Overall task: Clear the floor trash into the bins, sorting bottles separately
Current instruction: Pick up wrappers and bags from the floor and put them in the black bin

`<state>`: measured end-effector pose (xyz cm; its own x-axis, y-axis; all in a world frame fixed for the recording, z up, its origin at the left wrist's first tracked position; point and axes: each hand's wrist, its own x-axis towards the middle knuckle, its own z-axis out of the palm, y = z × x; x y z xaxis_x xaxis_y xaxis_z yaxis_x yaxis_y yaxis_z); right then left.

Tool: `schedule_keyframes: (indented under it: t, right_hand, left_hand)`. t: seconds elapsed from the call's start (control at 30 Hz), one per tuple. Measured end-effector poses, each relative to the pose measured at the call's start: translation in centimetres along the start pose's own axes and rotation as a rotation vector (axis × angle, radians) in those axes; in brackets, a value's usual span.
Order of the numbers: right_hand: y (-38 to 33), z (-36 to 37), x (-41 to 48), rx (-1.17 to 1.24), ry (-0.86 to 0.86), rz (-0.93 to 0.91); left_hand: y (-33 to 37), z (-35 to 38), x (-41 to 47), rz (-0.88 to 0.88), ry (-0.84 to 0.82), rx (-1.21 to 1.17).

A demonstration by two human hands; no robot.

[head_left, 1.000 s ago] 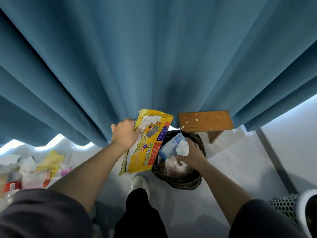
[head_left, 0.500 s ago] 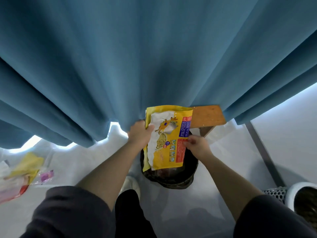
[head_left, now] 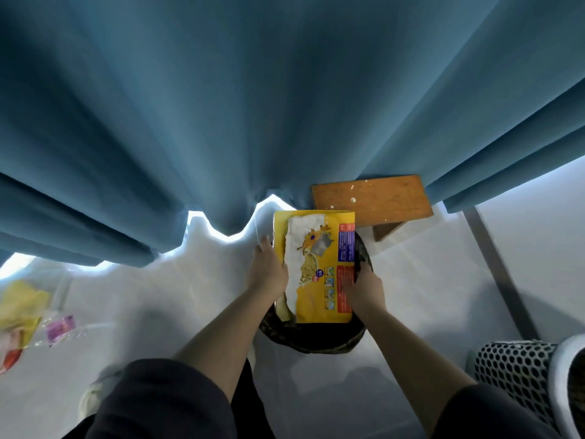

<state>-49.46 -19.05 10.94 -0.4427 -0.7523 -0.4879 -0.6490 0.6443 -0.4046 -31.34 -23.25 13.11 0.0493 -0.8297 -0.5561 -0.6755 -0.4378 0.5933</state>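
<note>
A large yellow snack bag (head_left: 316, 264) lies over the mouth of a round bin lined with a dark bag (head_left: 310, 339) on the floor. My left hand (head_left: 269, 270) grips the bag's left edge. My right hand (head_left: 364, 289) holds its right edge, fingers against the red panel. The bag hides most of the bin's inside. Loose wrappers lie on the floor at far left: a yellow one (head_left: 22, 305) and a pink one (head_left: 60, 327).
A blue curtain (head_left: 253, 106) hangs right behind the bin. A small wooden stool (head_left: 370, 201) stands beside it at the back right. A white perforated bin (head_left: 519, 369) sits at the lower right corner. My shoe (head_left: 91, 397) shows at bottom left.
My right hand let the small white and blue packet go into the bin, then took the yellow bag's right edge. Both hands brought the bag over the bin's mouth and lower.
</note>
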Motion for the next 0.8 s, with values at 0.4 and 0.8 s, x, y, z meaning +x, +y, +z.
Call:
schedule_keyframes:
  t: [0.4, 0.8]
  right_hand:
    - [1.6, 3.9, 1.2, -0.646, -0.161, -0.359]
    - [1.2, 4.1, 0.9, -0.743, -0.339, -0.297]
  left_hand:
    - [-3.5, 4.2, 1.6, 0.568, -0.175, 1.139]
    - [-4.7, 3.5, 1.1, 0.633, -0.216, 1.163]
